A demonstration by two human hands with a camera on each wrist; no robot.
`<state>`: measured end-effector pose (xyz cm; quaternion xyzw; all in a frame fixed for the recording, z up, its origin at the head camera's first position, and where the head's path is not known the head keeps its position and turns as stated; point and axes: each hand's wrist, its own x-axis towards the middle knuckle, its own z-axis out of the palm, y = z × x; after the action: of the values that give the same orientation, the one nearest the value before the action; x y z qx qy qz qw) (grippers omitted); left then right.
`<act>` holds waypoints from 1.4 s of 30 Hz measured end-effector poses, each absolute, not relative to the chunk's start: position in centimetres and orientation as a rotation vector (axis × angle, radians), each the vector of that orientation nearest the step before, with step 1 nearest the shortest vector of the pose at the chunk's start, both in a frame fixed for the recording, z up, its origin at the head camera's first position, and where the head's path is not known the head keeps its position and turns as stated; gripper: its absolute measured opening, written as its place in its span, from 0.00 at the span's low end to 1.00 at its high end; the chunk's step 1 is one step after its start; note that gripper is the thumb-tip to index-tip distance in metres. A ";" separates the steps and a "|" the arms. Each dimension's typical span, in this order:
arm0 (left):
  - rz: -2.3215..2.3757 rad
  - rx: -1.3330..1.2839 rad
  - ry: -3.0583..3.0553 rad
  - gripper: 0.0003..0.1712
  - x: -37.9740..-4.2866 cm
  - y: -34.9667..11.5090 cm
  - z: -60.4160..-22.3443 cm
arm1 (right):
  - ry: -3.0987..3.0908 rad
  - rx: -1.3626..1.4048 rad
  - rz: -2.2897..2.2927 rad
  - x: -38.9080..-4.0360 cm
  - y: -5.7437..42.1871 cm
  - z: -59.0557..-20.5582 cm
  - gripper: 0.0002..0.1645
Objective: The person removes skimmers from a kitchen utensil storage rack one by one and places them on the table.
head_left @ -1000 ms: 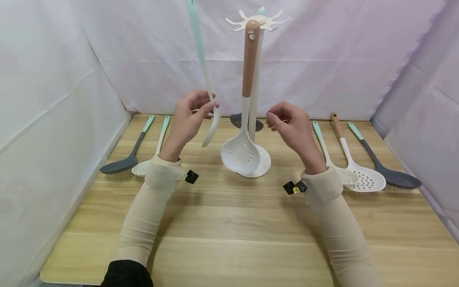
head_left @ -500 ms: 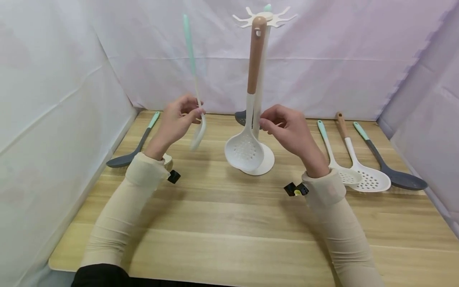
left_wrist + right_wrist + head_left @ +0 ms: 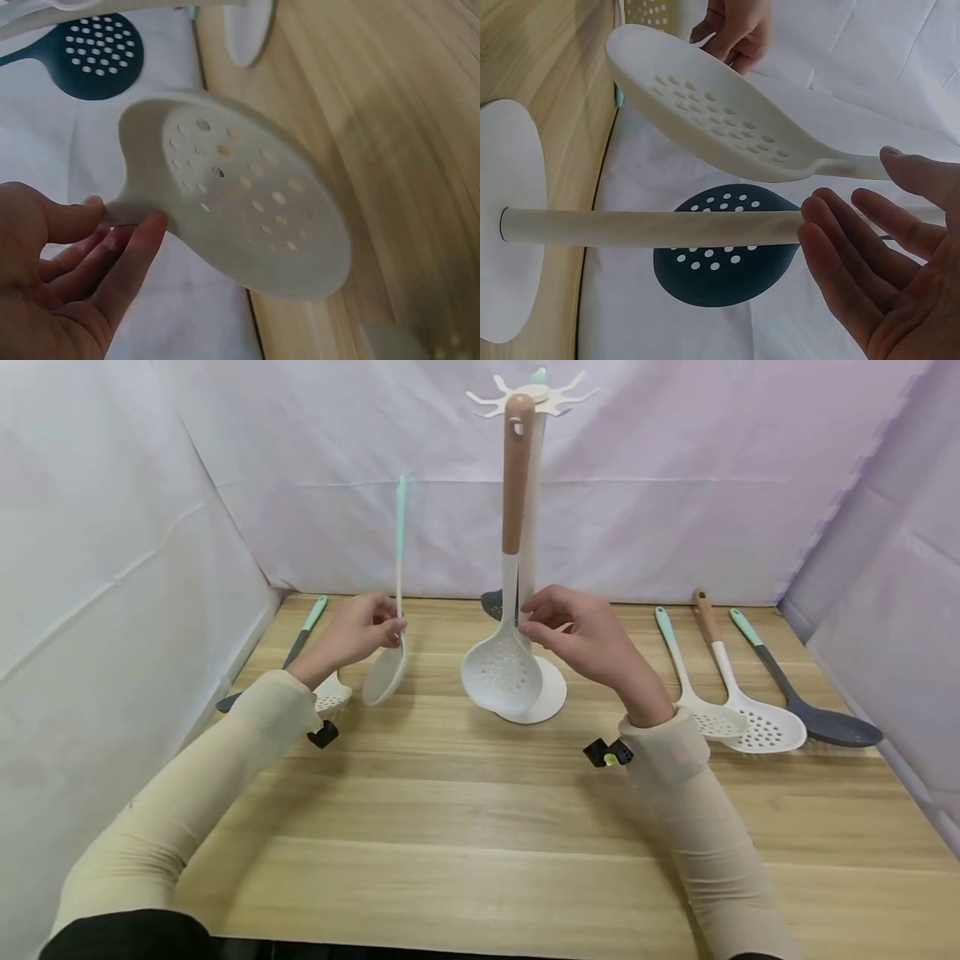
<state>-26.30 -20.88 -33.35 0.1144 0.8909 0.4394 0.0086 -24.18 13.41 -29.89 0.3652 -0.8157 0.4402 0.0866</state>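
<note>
Here the left hand pinches the mint-handled strainer at its neck, bowl down, handle nearly upright, left of the white stand, the loosely open right hand nearer that stand.

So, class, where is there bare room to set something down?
Free: the front of the pale wooden table, between the cream sleeves, before the round white stand base. Crowded: the right side, where three long-handled white and grey utensils lie together.
</note>
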 end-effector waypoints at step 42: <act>0.768 -0.071 2.478 0.14 -29.8 -22.6 -36.0 | -2.489 1.137 1.271 -24.6 12.9 -30.4 0.11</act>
<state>-29.78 -22.61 -36.00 -0.0262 0.9195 0.2850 0.2696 -24.64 12.92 -30.40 0.3761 -0.8233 0.4206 0.0620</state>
